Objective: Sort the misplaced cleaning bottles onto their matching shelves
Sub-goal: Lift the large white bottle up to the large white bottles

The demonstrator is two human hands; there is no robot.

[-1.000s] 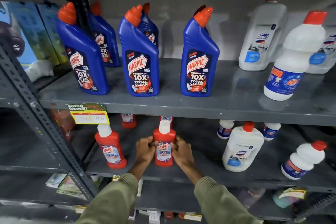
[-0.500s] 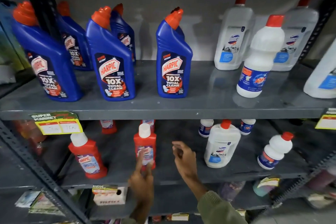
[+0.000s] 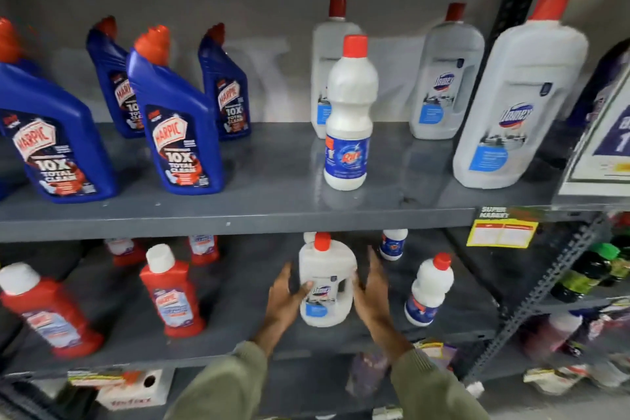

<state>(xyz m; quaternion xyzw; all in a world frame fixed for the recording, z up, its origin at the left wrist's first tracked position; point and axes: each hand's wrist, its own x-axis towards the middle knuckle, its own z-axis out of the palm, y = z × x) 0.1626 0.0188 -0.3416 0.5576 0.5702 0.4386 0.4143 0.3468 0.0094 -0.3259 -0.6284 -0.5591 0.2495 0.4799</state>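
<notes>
Domex bottle [image 3: 325, 286], white with a red cap, stands upright on the lower shelf [image 3: 238, 344], and I have both hands around it. My left hand [image 3: 284, 300] is spread open, thumb laid across the front label, palm against the bottle's left side. My right hand [image 3: 370, 290] is open too, fingers straight and pointing up, pressed flat to the bottle's right side. Neither hand is curled shut; they cup the bottle between them. Just right of it on the same shelf sits a small Rin bottle [image 3: 429, 288], leaning slightly. To the left stand red Harpic bottles [image 3: 172, 293]. On the upper shelf [image 3: 259, 211] I see blue Harpic bottles [image 3: 177, 119], a tall Rin bottle [image 3: 349, 112] and larger Domex bottles [image 3: 514, 102]
</notes>
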